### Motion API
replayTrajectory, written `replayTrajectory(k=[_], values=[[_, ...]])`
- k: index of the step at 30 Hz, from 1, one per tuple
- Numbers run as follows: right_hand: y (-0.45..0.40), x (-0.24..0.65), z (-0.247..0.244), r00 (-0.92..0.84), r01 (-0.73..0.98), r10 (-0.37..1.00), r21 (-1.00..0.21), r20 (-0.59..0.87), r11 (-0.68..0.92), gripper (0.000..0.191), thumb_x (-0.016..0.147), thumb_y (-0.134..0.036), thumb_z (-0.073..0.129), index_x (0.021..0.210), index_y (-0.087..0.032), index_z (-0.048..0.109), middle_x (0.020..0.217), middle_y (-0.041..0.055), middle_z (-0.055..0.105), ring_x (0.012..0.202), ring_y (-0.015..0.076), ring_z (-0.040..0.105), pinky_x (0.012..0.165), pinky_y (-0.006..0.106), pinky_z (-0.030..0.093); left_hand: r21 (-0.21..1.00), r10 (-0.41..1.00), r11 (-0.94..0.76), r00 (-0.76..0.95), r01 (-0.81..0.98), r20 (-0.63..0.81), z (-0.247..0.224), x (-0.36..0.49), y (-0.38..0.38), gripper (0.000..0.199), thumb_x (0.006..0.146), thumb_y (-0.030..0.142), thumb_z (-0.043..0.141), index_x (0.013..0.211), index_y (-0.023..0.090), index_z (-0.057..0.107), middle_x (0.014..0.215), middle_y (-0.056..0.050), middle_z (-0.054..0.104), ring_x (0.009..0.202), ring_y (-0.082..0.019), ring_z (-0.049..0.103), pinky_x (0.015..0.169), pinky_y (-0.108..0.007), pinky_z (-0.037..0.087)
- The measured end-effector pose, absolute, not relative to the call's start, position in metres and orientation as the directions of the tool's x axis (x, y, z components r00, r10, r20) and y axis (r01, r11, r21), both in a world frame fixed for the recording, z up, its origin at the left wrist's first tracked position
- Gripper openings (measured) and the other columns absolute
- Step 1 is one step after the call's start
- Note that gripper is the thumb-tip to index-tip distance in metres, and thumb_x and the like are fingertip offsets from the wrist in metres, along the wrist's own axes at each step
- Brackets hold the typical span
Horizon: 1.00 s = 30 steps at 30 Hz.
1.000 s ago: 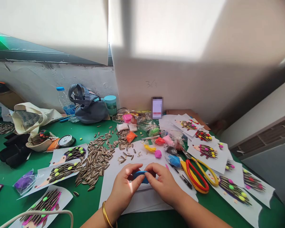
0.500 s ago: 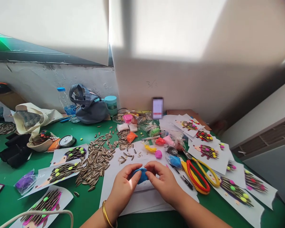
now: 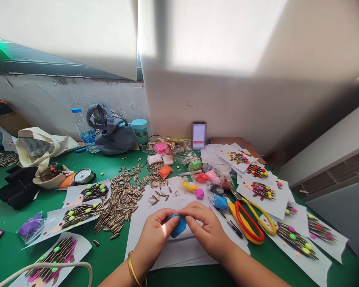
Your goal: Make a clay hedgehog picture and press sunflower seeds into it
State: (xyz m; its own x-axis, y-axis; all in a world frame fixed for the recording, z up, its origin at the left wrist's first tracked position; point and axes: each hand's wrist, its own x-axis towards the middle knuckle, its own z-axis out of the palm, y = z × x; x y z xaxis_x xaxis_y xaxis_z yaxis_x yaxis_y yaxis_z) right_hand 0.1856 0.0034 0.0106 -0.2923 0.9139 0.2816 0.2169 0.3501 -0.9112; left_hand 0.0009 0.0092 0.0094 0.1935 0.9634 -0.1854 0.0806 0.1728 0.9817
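A flattened piece of blue modelling clay (image 3: 178, 228) is pinched between the fingers of both hands, above a stack of white paper (image 3: 164, 249). My left hand (image 3: 157, 229) grips its left edge, thumb on the near side. My right hand (image 3: 205, 227) has its thumb and fingertips on the right edge. Just beyond the hands, a magenta clay ball (image 3: 199, 193) and a yellow clay piece (image 3: 189, 186) rest on the paper. A bag of blue clay (image 3: 219, 202) lies to the right of them.
Sunflower seeds (image 3: 119, 203) are heaped left of the paper. Red-and-yellow scissors (image 3: 251, 223) and pens (image 3: 233, 228) lie on the right. Finished seed hedgehog pictures (image 3: 299, 239) line both sides. A phone (image 3: 199, 135) stands against the wall, near a blue handbag (image 3: 115, 137).
The blue clay has turned in my fingers and shows a broader, rounder face. Both hands stay almost in the same spot.
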Motion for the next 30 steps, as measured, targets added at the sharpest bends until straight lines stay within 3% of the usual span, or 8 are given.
replayTrajectory(k=[9, 14, 20, 25, 30], values=[[0.004, 0.188, 0.010, -0.307, 0.217, 0.921, -0.925, 0.238, 0.311, 0.032, 0.099, -0.041, 0.046, 0.109, -0.025, 0.072, 0.096, 0.0061, 0.063, 0.093, 0.0195, 0.062, 0.086, 0.033, 0.050, 0.983, 0.952, 0.134, 0.258, 0.130, -0.164, 0.009, 0.000, 0.010, 0.034, 0.079, 0.047, 0.070, 0.095, 0.017, 0.076, 0.094, -0.009, 0.075, 0.087, -0.025, 0.066, 0.075, -0.032, 0.051], [0.007, 0.185, 0.007, -0.219, 0.247, 0.971, -0.957, 0.097, 0.152, 0.025, 0.091, -0.035, 0.058, 0.112, -0.023, 0.065, 0.097, 0.0039, 0.066, 0.088, 0.0184, 0.061, 0.080, 0.031, 0.050, 0.990, 0.953, 0.104, 0.277, 0.093, -0.126, 0.007, 0.002, 0.009, 0.033, 0.077, 0.038, 0.074, 0.103, 0.018, 0.070, 0.105, -0.011, 0.072, 0.097, -0.026, 0.066, 0.084, -0.036, 0.052], [0.012, 0.186, 0.005, -0.158, 0.216, 0.985, -0.971, 0.069, 0.103, 0.016, 0.087, -0.033, 0.060, 0.094, -0.020, 0.066, 0.090, 0.0033, 0.065, 0.083, 0.0179, 0.060, 0.076, 0.030, 0.049, 0.986, 0.966, 0.165, 0.211, -0.040, -0.153, 0.005, 0.001, 0.012, 0.047, 0.074, 0.037, 0.078, 0.111, 0.021, 0.055, 0.084, -0.002, 0.067, 0.082, -0.020, 0.065, 0.074, -0.033, 0.053], [0.014, 0.188, 0.004, -0.202, 0.222, 0.978, -0.970, 0.050, 0.096, 0.026, 0.086, -0.034, 0.062, 0.108, -0.021, 0.065, 0.104, 0.0056, 0.067, 0.091, 0.0195, 0.062, 0.081, 0.032, 0.050, 0.979, 0.961, 0.191, 0.216, -0.070, -0.172, 0.006, -0.001, 0.018, 0.053, 0.070, 0.041, 0.079, 0.112, 0.020, 0.055, 0.083, -0.003, 0.068, 0.081, -0.021, 0.067, 0.075, -0.035, 0.054], [0.020, 0.195, 0.006, -0.193, 0.303, 0.979, -0.945, 0.064, 0.121, 0.019, 0.090, -0.030, 0.057, 0.101, -0.021, 0.068, 0.099, 0.0044, 0.069, 0.092, 0.0198, 0.063, 0.082, 0.032, 0.049, 0.981, 0.976, 0.186, 0.125, -0.049, -0.179, 0.012, -0.007, 0.023, 0.052, 0.074, 0.045, 0.076, 0.115, 0.020, 0.058, 0.106, -0.010, 0.069, 0.096, -0.026, 0.068, 0.078, -0.038, 0.057]])
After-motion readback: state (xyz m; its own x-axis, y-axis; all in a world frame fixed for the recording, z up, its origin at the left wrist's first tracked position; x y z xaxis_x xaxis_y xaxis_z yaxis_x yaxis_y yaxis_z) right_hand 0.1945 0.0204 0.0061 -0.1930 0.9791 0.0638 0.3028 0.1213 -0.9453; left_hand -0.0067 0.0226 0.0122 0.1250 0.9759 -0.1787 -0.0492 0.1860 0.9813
